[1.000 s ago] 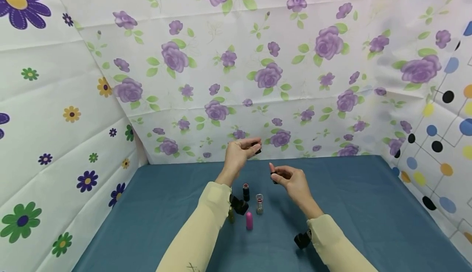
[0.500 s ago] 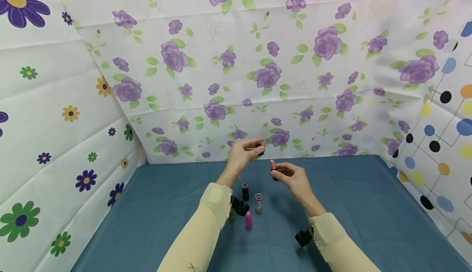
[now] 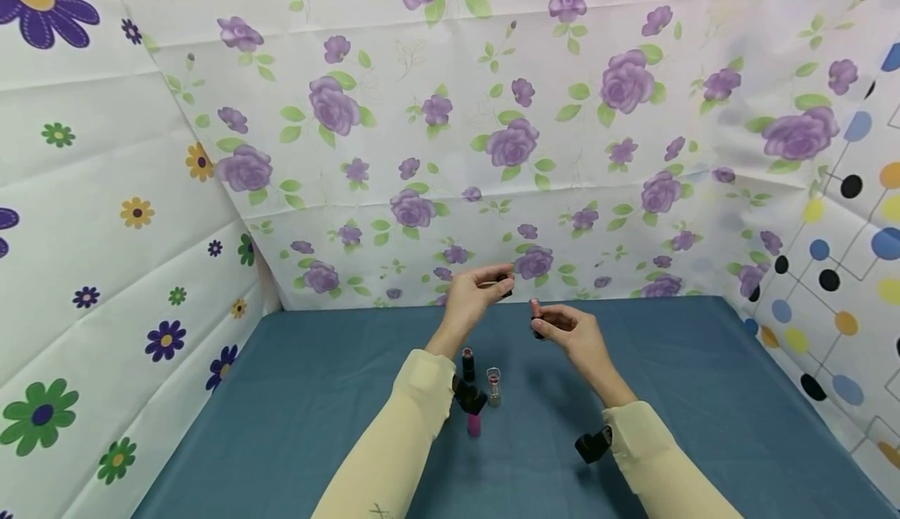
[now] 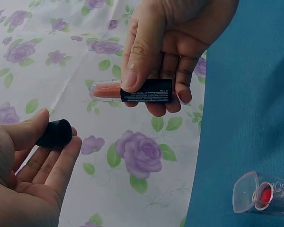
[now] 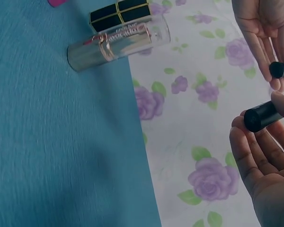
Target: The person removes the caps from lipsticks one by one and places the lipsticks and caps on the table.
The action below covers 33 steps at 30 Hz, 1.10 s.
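Note:
My left hand [image 3: 473, 296] pinches a small black cap [image 4: 54, 134] between thumb and fingers, above the table's far edge. To its right and a little lower, my right hand [image 3: 573, 338] grips a lipstick [image 4: 146, 91] by its black base. The lipstick's peach bullet sits under a clear sleeve and points up in the head view. Cap and lipstick are apart. Below the hands stand a black lipstick tube with gold bands [image 5: 120, 15], a clear lipstick tube [image 5: 116, 47] lettered "avocado", and a magenta tube [image 3: 474, 425], partly hidden by the left wrist camera.
A blue cloth [image 3: 337, 409] covers the table. A flowered white sheet [image 3: 450, 152] hangs close behind its far edge, with patterned sheets at the left and right. Black cameras [image 3: 593, 446] are strapped to both wrists.
Both hands have drifted right, still holding the cap and the lipstick. My left forearm now hides a greenish tube that showed beside it, and its wrist camera covers the magenta tube's top.

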Motion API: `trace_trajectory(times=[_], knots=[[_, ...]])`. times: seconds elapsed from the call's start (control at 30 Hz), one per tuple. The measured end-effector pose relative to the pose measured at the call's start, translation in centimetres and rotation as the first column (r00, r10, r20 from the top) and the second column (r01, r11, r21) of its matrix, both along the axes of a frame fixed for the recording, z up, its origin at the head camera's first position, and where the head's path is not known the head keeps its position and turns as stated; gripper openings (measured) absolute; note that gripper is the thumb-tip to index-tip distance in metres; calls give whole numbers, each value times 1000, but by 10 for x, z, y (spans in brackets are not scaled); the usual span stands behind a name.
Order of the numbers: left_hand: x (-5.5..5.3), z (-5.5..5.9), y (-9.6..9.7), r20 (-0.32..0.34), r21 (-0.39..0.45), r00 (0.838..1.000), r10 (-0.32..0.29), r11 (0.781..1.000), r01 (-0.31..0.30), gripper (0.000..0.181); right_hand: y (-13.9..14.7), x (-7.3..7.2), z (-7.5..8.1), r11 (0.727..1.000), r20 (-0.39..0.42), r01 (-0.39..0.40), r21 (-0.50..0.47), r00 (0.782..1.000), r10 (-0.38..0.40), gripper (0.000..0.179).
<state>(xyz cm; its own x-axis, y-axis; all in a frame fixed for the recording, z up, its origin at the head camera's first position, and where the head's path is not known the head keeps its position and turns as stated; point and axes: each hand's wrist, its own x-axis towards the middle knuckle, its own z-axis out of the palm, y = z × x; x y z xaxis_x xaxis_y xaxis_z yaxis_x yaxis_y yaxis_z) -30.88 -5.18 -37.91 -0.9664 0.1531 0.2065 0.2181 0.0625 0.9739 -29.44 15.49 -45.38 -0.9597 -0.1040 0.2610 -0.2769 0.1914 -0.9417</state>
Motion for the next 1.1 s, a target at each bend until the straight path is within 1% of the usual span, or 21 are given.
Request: trace_trajectory(times=[0.13, 0.2, 0.33, 0.47, 0.53, 0.63, 0.73, 0.83, 0.97, 1.1], knots=[[1, 0, 6, -42, -8, 999, 15, 1000, -15, 30, 6, -1, -1, 1000, 5, 13, 8, 1000, -14, 40], [1, -1, 7, -65, 3, 997, 44, 999, -43, 30, 8, -1, -1, 1000, 7, 13, 13, 1000, -13, 40], [3, -1, 10, -118, 46, 987, 106, 994, -101, 31, 12, -1, -2, 1000, 7, 11, 4, 1000, -11, 40], [5, -2, 15, -160, 53, 978, 131, 991, -124, 31, 18, -1, -4, 1000, 1, 15, 3, 1000, -15, 39], [6, -6, 18, -173, 53, 976, 129, 991, -122, 29, 20, 0, -6, 1000, -5, 17, 9, 1000, -16, 37], [10, -13, 22, -183, 22, 975, 129, 992, -127, 28, 23, 2, -8, 999, -12, 22, 28, 1000, -21, 37], [14, -20, 25, -177, -8, 977, 118, 993, -121, 28, 26, 3, -9, 997, -12, 29, 67, 1000, -28, 39], [18, -26, 30, -163, -15, 981, 106, 994, -110, 28, 31, 4, -10, 995, -8, 33, 94, 999, -33, 41], [22, -31, 37, -155, -12, 983, 101, 994, -104, 28, 39, 3, -9, 993, -15, 49, 108, 999, -48, 43], [26, -33, 44, -171, -56, 980, 107, 991, -118, 28, 44, 0, -8, 991, -19, 56, 122, 998, -54, 44]])
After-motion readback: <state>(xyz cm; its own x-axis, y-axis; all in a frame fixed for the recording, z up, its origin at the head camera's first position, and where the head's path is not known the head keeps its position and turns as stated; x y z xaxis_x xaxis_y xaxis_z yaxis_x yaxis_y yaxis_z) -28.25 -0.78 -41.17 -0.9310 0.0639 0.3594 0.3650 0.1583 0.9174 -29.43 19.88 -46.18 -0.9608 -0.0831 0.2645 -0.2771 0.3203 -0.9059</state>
